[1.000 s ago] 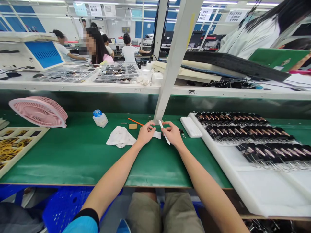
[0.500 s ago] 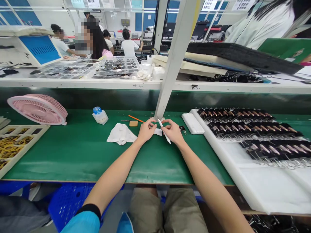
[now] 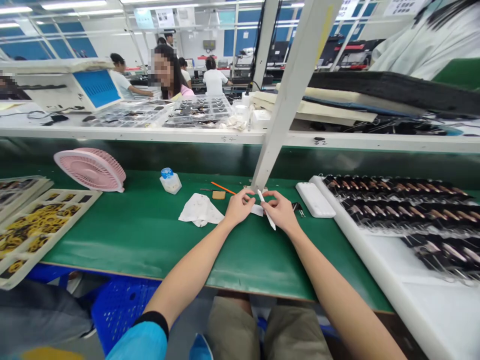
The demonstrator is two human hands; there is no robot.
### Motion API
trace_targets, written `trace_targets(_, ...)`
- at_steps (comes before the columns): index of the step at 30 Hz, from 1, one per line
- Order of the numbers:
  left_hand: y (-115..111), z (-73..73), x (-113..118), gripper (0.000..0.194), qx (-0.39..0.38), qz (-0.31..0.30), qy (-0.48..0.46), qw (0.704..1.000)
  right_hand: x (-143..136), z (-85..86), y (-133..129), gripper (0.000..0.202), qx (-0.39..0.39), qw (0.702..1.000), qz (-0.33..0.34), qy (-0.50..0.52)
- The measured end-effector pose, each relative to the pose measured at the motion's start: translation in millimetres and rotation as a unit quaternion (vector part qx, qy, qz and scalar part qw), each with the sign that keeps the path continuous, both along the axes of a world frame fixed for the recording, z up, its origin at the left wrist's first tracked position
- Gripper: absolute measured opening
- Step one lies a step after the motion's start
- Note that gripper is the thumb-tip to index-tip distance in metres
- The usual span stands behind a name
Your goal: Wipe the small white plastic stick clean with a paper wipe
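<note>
Over the green table, my right hand (image 3: 280, 211) grips a slim white pen-like tool (image 3: 270, 219) that slants between thumb and fingers. Just to its left is my left hand (image 3: 240, 206), its thumb and fingertips closed together; whatever they pinch is too small to make out. A small white piece (image 3: 257, 210) lies between the two hands. Left of my left hand rests a crumpled white cloth (image 3: 199, 210). Behind it are a tan block (image 3: 218, 195) and an orange stick (image 3: 222, 187). A black clip (image 3: 297, 206) sits beside my right hand.
A white case (image 3: 315, 200) and a white foam tray (image 3: 369, 260) with rows of black clips are at the right. On the left stand a blue-capped bottle (image 3: 171, 182), a pink fan (image 3: 90, 169) and a tray of yellow rings (image 3: 71, 216). A white post (image 3: 281, 115) rises ahead.
The view has swung left and slightly up, so table items appear further right. My hands keep nearly the same pose, with the white tool still in my right hand.
</note>
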State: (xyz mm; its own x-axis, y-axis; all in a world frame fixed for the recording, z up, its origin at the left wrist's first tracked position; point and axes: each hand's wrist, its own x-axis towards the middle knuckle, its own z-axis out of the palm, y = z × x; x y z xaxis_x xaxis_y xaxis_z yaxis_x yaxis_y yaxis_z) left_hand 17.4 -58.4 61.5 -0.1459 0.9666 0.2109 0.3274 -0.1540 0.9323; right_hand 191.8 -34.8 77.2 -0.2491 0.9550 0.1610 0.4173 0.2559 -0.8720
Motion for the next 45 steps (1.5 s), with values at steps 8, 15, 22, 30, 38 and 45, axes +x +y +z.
trace_targets(8, -5.2, 4.6, -0.6, 0.021, -0.018, -0.006, -0.003, 1.000, -1.8, -4.7, 1.0, 0.044, 0.010, 1.000, 0.015, -0.025)
trace_targets(15, -3.7, 1.4, -0.8, 0.022, -0.010, -0.001, -0.002, 1.000, -4.1, -5.3, 0.5, 0.046, 0.014, 0.999, 0.012, -0.029)
trace_targets(22, -3.9, -0.4, 0.2, 0.023, -0.003, -0.002, -0.008, 1.000, -3.6, -6.0, -0.3, 0.048, 0.019, 0.999, 0.017, -0.039)
trace_targets(30, -2.6, -2.3, -0.6, 0.023, -0.002, 0.000, -0.002, 1.000, -3.6, -6.4, 0.0, 0.050, 0.025, 0.999, 0.022, -0.039)
trace_targets(38, -3.1, -1.9, -0.4, 0.021, -0.003, 0.000, -0.010, 1.000, -3.4, -3.8, -0.8, 0.051, 0.021, 0.999, 0.003, -0.030)
trace_targets(45, -2.4, -3.3, -0.3, 0.020, 0.002, 0.000, -0.006, 1.000, -3.2, -5.7, 0.0, 0.049, 0.023, 0.999, 0.008, -0.032)
